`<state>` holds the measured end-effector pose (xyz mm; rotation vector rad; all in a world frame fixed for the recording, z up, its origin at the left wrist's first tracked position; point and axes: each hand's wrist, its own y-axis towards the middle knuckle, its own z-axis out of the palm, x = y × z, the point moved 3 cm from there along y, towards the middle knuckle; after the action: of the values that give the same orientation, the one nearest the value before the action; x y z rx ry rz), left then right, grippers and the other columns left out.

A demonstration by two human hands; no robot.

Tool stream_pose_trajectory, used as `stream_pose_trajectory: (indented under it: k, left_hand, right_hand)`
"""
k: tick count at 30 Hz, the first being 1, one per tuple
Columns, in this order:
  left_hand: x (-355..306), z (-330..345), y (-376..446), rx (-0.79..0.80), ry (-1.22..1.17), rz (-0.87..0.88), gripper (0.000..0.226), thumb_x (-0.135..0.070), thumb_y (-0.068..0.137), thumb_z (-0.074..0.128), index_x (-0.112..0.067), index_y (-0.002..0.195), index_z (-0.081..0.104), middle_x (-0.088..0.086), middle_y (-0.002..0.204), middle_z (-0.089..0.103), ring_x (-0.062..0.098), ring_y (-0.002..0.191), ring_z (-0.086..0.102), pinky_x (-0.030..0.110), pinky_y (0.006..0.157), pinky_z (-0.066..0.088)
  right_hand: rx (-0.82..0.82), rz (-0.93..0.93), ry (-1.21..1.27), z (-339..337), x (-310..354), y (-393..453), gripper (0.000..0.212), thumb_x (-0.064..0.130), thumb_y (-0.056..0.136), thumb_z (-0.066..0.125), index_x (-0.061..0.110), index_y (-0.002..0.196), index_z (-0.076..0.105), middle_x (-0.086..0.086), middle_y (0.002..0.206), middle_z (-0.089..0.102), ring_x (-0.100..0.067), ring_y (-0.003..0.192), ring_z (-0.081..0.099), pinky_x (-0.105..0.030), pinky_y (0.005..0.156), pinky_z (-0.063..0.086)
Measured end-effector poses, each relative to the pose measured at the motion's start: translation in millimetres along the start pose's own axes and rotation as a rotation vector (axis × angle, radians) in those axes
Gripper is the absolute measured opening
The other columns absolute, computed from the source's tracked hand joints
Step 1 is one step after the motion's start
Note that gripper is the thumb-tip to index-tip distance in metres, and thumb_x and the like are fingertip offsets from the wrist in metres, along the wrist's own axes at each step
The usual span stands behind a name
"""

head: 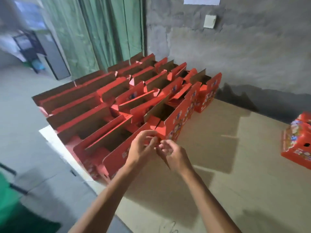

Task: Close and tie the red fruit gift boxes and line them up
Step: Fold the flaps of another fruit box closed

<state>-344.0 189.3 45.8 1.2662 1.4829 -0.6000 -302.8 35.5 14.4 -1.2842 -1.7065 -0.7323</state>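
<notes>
Several open red fruit gift boxes [121, 105] stand packed in rows on the floor, flaps up and brown insides showing. My left hand [143, 147] and my right hand [173, 155] meet at the upper right edge of the nearest open box [117, 153], fingers curled and pinching something small and thin between them; blur hides what it is. One closed red box [297, 145] with a printed pattern sits apart at the far right.
Flat brown cardboard sheets [218, 148] cover the floor to the right of the boxes. A grey concrete wall [235, 56] and a green curtain [101, 34] stand behind them. A doorway opens at the far left.
</notes>
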Motion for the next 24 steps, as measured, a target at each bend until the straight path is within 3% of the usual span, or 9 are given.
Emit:
stream_pose_trajectory:
  k: [2, 4, 6, 8, 10, 12, 16, 19, 24]
  left_hand:
    - [17.2, -45.2, 18.8, -0.030, 0.069, 0.013, 0.018, -0.024, 0.099, 0.064, -0.031, 0.115, 0.069, -0.016, 0.113, 0.068, -0.001, 0.101, 0.066, 0.020, 0.080, 0.059]
    - [36.5, -81.5, 39.5, -0.037, 0.258, 0.021, 0.024, -0.026, 0.100, 0.061, -0.030, 0.124, 0.064, -0.014, 0.124, 0.064, 0.002, 0.115, 0.060, 0.030, 0.094, 0.057]
    - [59.4, -104.7, 55.6, 0.022, 0.535, -0.049, 0.039, -0.026, 0.101, 0.056, -0.023, 0.140, 0.053, 0.000, 0.144, 0.055, 0.021, 0.136, 0.046, 0.046, 0.112, 0.043]
    - [78.9, -118.2, 68.5, 0.084, 0.639, -0.179, 0.053, -0.029, 0.101, 0.055, -0.017, 0.149, 0.040, 0.007, 0.154, 0.045, 0.030, 0.142, 0.037, 0.052, 0.116, 0.035]
    - [92.6, -121.4, 75.9, 0.126, 0.632, -0.255, 0.058, -0.031, 0.100, 0.056, -0.013, 0.151, 0.034, 0.011, 0.153, 0.044, 0.032, 0.139, 0.040, 0.051, 0.114, 0.037]
    - [100.7, -119.0, 79.5, 0.144, 0.650, -0.309, 0.060, -0.032, 0.100, 0.057, -0.012, 0.151, 0.032, 0.013, 0.148, 0.048, 0.033, 0.132, 0.046, 0.051, 0.109, 0.041]
    - [110.2, -114.8, 85.4, 0.121, 0.869, -0.292, 0.045, -0.030, 0.101, 0.054, -0.014, 0.142, 0.043, 0.009, 0.137, 0.058, 0.030, 0.121, 0.058, 0.045, 0.099, 0.047]
    - [111.3, -113.8, 93.9, 0.146, 0.853, -0.295, 0.017, -0.015, 0.102, 0.049, -0.013, 0.115, 0.059, 0.010, 0.112, 0.068, 0.031, 0.095, 0.066, 0.041, 0.079, 0.056]
    - [103.7, -122.1, 95.2, 0.223, 0.752, -0.214, 0.024, -0.002, 0.100, 0.045, -0.013, 0.094, 0.066, 0.008, 0.092, 0.069, 0.031, 0.083, 0.066, 0.044, 0.080, 0.059]
  right_hand:
    - [0.037, -0.004, 0.022, 44.5, 20.3, 18.6, 0.054, 0.057, 0.087, 0.072, 0.021, 0.127, 0.065, 0.007, 0.116, 0.072, -0.008, 0.102, 0.069, -0.025, 0.085, 0.058]
    - [0.026, 0.013, 0.034, 80.9, 35.4, 32.4, 0.068, 0.063, 0.087, 0.065, 0.015, 0.135, 0.059, 0.001, 0.130, 0.067, -0.014, 0.112, 0.066, -0.020, 0.085, 0.051]
    - [-0.045, 0.074, -0.013, 109.0, 46.4, 40.3, 0.078, 0.068, 0.089, 0.060, 0.011, 0.143, 0.051, -0.003, 0.137, 0.061, -0.017, 0.116, 0.061, -0.018, 0.086, 0.041]
    - [-0.090, 0.173, -0.039, 130.8, 52.4, 50.8, 0.085, 0.069, 0.090, 0.057, 0.008, 0.148, 0.043, -0.010, 0.143, 0.057, -0.023, 0.122, 0.057, -0.023, 0.092, 0.043]
    - [-0.071, 0.240, -0.055, 147.1, 55.8, 59.7, 0.092, 0.069, 0.090, 0.057, 0.004, 0.152, 0.035, -0.016, 0.148, 0.050, -0.032, 0.133, 0.052, -0.039, 0.107, 0.046]
    - [-0.038, 0.285, -0.109, 156.5, 56.7, 66.2, 0.090, 0.061, 0.093, 0.057, 0.003, 0.155, 0.027, -0.017, 0.153, 0.045, -0.035, 0.137, 0.048, -0.049, 0.110, 0.044]
    - [-0.025, 0.339, -0.095, 162.7, 56.5, 68.8, 0.080, 0.042, 0.094, 0.056, 0.002, 0.155, 0.022, -0.018, 0.151, 0.044, -0.035, 0.131, 0.052, -0.045, 0.105, 0.049]
    - [-0.060, 0.393, -0.041, 160.5, 56.6, 67.3, 0.069, 0.023, 0.097, 0.048, -0.003, 0.154, 0.019, -0.022, 0.152, 0.041, -0.037, 0.132, 0.050, -0.035, 0.098, 0.045]
    - [-0.098, 0.412, 0.026, 148.2, 45.9, 44.4, 0.058, 0.014, 0.099, 0.050, 0.000, 0.151, 0.027, -0.025, 0.142, 0.049, -0.040, 0.126, 0.052, -0.046, 0.106, 0.044]
